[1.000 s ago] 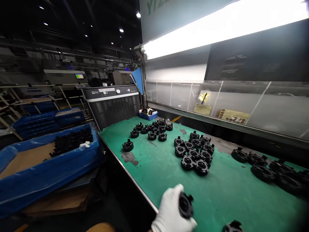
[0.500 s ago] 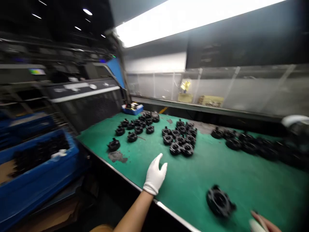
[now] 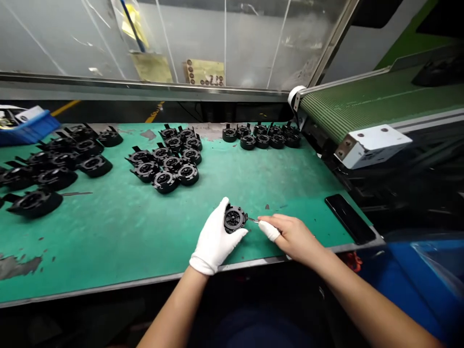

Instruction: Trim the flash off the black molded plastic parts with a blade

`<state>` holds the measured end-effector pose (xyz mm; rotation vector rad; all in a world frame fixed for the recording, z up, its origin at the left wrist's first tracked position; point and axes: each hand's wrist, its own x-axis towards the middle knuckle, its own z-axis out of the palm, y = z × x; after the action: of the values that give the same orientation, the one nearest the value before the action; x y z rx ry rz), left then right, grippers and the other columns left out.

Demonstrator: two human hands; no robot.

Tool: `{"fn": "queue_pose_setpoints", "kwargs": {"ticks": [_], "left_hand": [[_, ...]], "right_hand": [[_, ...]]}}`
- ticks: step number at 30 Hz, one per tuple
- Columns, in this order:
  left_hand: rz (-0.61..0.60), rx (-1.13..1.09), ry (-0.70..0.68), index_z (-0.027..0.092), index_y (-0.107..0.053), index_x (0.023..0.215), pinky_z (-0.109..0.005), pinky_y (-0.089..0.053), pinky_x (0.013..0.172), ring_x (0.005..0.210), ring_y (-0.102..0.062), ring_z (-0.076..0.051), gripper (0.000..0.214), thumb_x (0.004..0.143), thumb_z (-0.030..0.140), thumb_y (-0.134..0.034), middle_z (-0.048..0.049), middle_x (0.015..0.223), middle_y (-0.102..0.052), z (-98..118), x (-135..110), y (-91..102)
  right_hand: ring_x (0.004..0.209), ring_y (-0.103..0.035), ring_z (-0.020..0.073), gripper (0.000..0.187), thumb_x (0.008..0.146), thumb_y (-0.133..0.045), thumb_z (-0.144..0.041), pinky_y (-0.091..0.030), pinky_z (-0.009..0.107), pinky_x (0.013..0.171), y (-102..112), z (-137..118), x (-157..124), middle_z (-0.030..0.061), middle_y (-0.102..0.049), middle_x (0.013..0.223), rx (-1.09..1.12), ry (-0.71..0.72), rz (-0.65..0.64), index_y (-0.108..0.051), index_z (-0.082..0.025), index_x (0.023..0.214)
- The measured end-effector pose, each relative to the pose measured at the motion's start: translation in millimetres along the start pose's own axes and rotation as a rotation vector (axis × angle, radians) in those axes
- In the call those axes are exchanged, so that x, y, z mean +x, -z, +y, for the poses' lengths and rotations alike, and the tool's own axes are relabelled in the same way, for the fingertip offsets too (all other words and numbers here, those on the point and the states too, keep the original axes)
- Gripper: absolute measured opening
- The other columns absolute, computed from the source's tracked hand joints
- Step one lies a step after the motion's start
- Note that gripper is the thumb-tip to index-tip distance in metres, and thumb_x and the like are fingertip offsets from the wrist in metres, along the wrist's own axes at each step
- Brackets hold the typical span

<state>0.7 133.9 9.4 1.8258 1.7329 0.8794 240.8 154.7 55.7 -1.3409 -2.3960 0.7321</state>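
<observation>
My left hand [image 3: 210, 240], in a white glove, is closed around the side of a round black plastic part [image 3: 234, 220] near the front edge of the bench. The part's ringed face is turned up, and a small tab sticks out on its right. My right hand [image 3: 295, 238] is bare apart from a white cover on the thumb. It pinches a thin metal-tipped tool [image 3: 253, 220], whose tip is at the tab; whether they touch I cannot tell. The tool's handle is hidden in my fingers.
Similar black parts stand in groups on the green bench top [image 3: 119, 241]: left, middle [image 3: 165, 181] and back right [image 3: 248, 141]. A phone [image 3: 350, 218] lies at the right. Beyond it is a conveyor belt [image 3: 373, 99]. A blue bin [image 3: 29, 128] sits at the far left.
My view has swung to the right. The left hand, empty and open before, now grips a black part that was lying on the bench. My right hand has come beside it with the tool.
</observation>
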Motion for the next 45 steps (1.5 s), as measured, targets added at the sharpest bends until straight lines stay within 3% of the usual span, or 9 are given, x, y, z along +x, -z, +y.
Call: {"fn": "queue_pose_setpoints", "kwargs": {"ticks": [6,11,17,22,28,36,38,42,45], "left_hand": [[-0.003,0.054,-0.006,0.022,-0.024,0.154,-0.045,-0.034,0.121,0.145,-0.039,-0.029,0.09,0.082,0.05,-0.069,-0.0109,0.159,-0.037,2.8,-1.1,-1.2],[-0.01,0.061,0.015,0.021,-0.025,0.155,-0.045,-0.034,0.122,0.145,-0.039,-0.028,0.089,0.082,0.047,-0.069,-0.01,0.159,-0.037,8.1,-1.2,2.1],[-0.41,0.068,-0.161,0.033,-0.037,0.15,-0.043,-0.035,0.12,0.142,-0.045,-0.023,0.062,0.092,0.041,-0.057,0.0025,0.154,-0.045,-5.9,9.2,57.3],[-0.209,0.017,0.053,0.032,-0.045,0.146,-0.047,-0.04,0.117,0.137,-0.052,-0.025,0.058,0.092,0.05,-0.056,-0.0004,0.149,-0.053,-20.3,-4.6,94.0],[-0.144,-0.119,0.07,0.028,-0.019,0.156,-0.05,-0.034,0.121,0.148,-0.034,-0.032,0.11,0.07,0.055,-0.081,-0.0093,0.162,-0.031,-11.3,-46.6,61.7],[-0.045,0.036,0.02,0.025,-0.034,0.149,-0.046,-0.041,0.117,0.138,-0.049,-0.029,0.083,0.079,0.045,-0.074,-0.0088,0.15,-0.049,-7.3,-39.8,30.9],[-0.043,0.032,0.015,0.024,-0.035,0.149,-0.044,-0.041,0.117,0.137,-0.05,-0.028,0.082,0.079,0.044,-0.074,-0.0083,0.15,-0.049,-7.2,-39.7,31.1],[-0.05,0.01,0.004,0.023,-0.034,0.15,-0.043,-0.039,0.119,0.139,-0.048,-0.027,0.082,0.079,0.039,-0.073,-0.008,0.151,-0.048,-4.6,-40.5,32.0],[-0.163,0.014,-0.043,0.026,-0.03,0.153,-0.044,-0.037,0.12,0.142,-0.045,-0.027,0.087,0.078,0.038,-0.074,-0.0062,0.155,-0.044,-7.4,-34.6,44.0]], "right_hand": [[0.099,-0.069,0.0207,0.035,0.099,-0.047,-0.031,-0.051,0.028,0.082,19.9,-1.2,23.9,0.0025,-0.075,0.109,-0.295,0.071,-0.138,-0.068,-0.032,0.127],[0.092,-0.069,0.0238,0.037,0.094,-0.047,-0.022,-0.049,0.031,0.074,39.7,19.5,44.6,0.008,-0.073,0.111,-0.451,-0.107,-0.096,-0.068,-0.027,0.124],[0.104,-0.067,0.0236,0.036,0.095,-0.046,-0.021,-0.049,0.031,0.084,44.3,35.8,48.6,0.0058,-0.072,0.119,-0.338,-0.077,-0.056,-0.067,-0.025,0.125],[0.103,-0.067,0.021,0.036,0.095,-0.048,-0.021,-0.049,0.029,0.087,22.5,12.4,31.2,0.0034,-0.072,0.12,-0.19,0.036,-0.116,-0.067,-0.025,0.125],[0.089,-0.067,0.0195,0.044,0.094,-0.047,-0.017,-0.049,0.029,0.077,-5.0,-25.6,-5.3,0.0049,-0.071,0.105,-0.063,0.131,-0.209,-0.06,-0.025,0.136],[0.085,-0.067,0.022,0.047,0.092,-0.048,-0.018,-0.046,0.03,0.066,-12.0,-46.2,-7.4,0.0046,-0.071,0.1,-0.35,0.124,-0.236,-0.06,-0.028,0.137],[0.085,-0.068,0.023,0.046,0.093,-0.047,-0.021,-0.046,0.031,0.064,-4.9,-40.7,0.3,0.0049,-0.071,0.101,-0.429,0.095,-0.24,-0.059,-0.03,0.137],[0.073,-0.069,0.0275,0.038,0.096,-0.042,-0.027,-0.042,0.032,0.053,27.1,-0.2,16.8,0.0125,-0.074,0.097,-0.638,-0.244,-0.139,-0.069,-0.023,0.123],[0.093,-0.07,0.0319,0.04,0.093,-0.045,-0.022,-0.049,0.036,0.063,49.7,29.1,18.6,0.0119,-0.073,0.114,-0.62,-0.23,-0.025,-0.068,-0.023,0.125]]}}
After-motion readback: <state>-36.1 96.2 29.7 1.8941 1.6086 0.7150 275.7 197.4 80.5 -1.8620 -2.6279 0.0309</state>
